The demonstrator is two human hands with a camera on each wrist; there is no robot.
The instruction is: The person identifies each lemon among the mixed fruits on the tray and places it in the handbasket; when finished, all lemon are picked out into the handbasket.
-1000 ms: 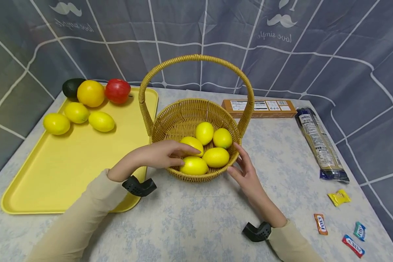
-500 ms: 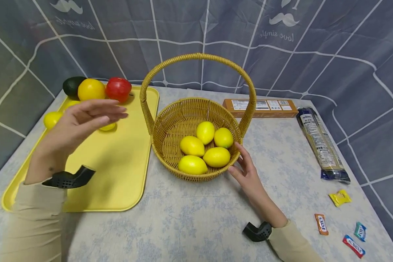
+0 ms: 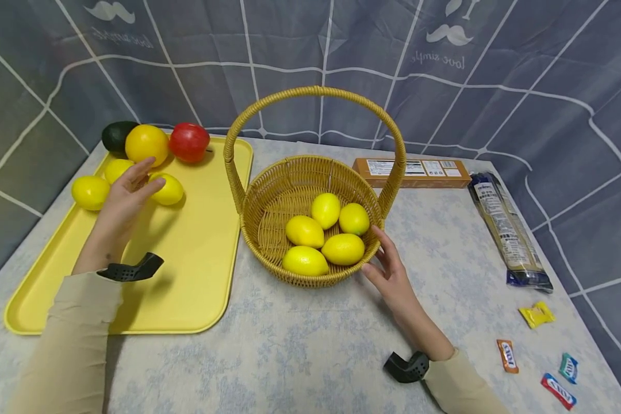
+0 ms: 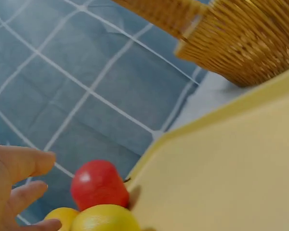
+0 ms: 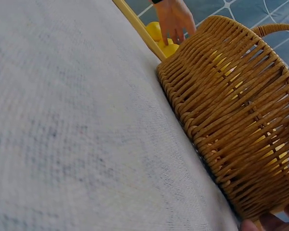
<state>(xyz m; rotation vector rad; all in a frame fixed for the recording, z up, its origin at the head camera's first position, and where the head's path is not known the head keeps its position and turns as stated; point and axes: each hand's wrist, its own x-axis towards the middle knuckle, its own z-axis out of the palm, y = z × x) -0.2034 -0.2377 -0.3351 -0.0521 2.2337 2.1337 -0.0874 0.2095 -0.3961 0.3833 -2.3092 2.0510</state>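
Note:
Over the yellow tray [image 3: 196,259], my left hand [image 3: 121,198] reaches toward the lemons, thumb and fingers spread apart. One lemon [image 3: 167,189] lies just beyond the thumb, another [image 3: 118,170] is partly behind the fingers, and a third [image 3: 90,192] sits to the left. The left wrist view shows the same hand [image 4: 19,187] with nothing between its fingers. My right hand [image 3: 393,279] touches the near right side of the wicker basket [image 3: 274,184], with fingertips against its outside near the rim. Several lemons [image 3: 303,232] lie inside the basket.
At the tray's far end are an avocado [image 3: 118,137], an orange-yellow round fruit [image 3: 148,145] and a red apple-like fruit [image 3: 189,142]. An orange-brown box [image 3: 414,173] and a long plastic packet [image 3: 509,230] lie at right, with several small wrapped sweets [image 3: 537,314] nearer.
My left hand has left the lemons in the basket, swung left over the tray and lowered toward the lemons there. My right hand has stayed against the basket.

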